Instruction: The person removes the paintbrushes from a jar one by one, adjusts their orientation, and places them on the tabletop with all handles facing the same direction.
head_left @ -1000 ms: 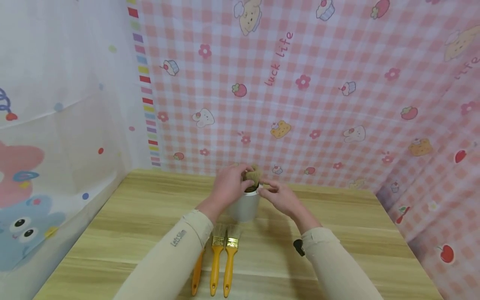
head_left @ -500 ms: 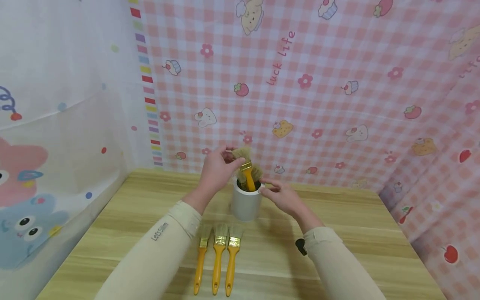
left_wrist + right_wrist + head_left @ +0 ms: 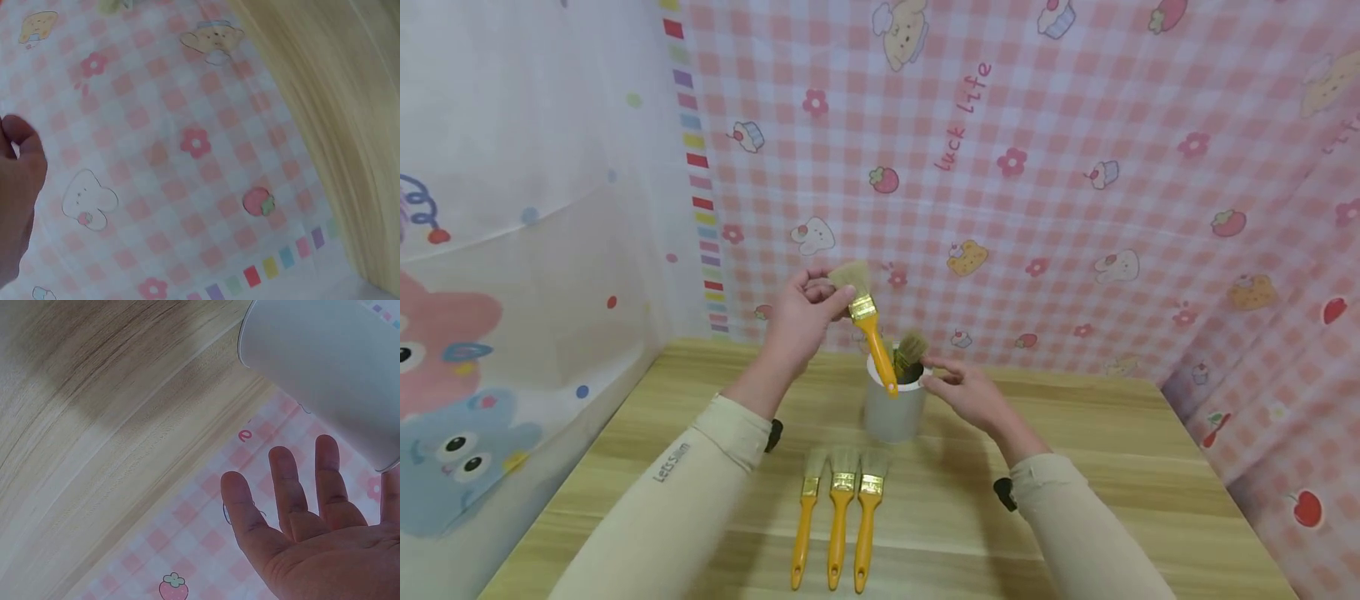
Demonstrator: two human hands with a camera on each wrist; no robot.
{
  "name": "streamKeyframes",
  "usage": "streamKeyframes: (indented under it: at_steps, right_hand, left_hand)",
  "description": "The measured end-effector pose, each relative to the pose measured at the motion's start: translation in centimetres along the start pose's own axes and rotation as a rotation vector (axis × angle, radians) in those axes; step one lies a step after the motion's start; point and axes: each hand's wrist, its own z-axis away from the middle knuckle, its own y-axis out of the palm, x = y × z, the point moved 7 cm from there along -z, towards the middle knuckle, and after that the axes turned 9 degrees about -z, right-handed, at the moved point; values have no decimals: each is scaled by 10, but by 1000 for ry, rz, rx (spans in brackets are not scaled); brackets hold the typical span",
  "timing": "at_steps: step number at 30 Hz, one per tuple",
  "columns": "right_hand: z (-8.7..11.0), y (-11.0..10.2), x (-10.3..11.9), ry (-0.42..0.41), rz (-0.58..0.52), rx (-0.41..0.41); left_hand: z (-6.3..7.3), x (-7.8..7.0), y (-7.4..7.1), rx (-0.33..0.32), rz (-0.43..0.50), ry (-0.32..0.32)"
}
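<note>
My left hand (image 3: 805,312) pinches a paintbrush (image 3: 871,333) near its bristles and gold ferrule. The brush's orange handle slants down in front of the rim of a white cup (image 3: 895,412). In the cup stands another paintbrush (image 3: 912,348), bristles up, its handle hidden inside. My right hand (image 3: 966,392) touches the cup's rim from the right with thumb and index finger. In the right wrist view, the other fingers (image 3: 286,481) of that hand extend below the cup (image 3: 331,369). Only part of the left hand (image 3: 19,194) shows in the left wrist view, the brush being out of sight.
Three orange-handled paintbrushes, a left one (image 3: 805,521), a middle one (image 3: 840,521) and a right one (image 3: 867,525), lie side by side on the wooden table (image 3: 1075,500), nearer than the cup. A pink checked cloth (image 3: 1060,208) hangs behind, a white one (image 3: 587,250) at left.
My left hand has lifted the paintbrush up out of the cup and carried it to the left. The right hand stays at the rim.
</note>
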Motion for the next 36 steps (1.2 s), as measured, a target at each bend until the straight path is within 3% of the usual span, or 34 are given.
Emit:
streamKeyframes:
  at_steps: [4, 10, 14, 19, 27, 36]
  right_hand:
    - [-1, 1, 1, 2, 8, -3]
    - [-1, 4, 0, -1, 6, 0]
    - [-1, 4, 0, 1, 6, 9]
    - [0, 0, 3, -8, -2, 6]
    - [2, 1, 2, 4, -9, 29]
    - [2, 2, 2, -4, -17, 16]
  left_hand:
    - [9, 23, -8, 96, -106, -65]
    - [44, 91, -20, 260, -337, -158]
    - [67, 131, -34, 283, -399, -214]
    - [85, 166, -47, 297, -421, -269]
    - [97, 188, -51, 307, -559, -246]
    - [97, 178, -47, 262, -733, -148]
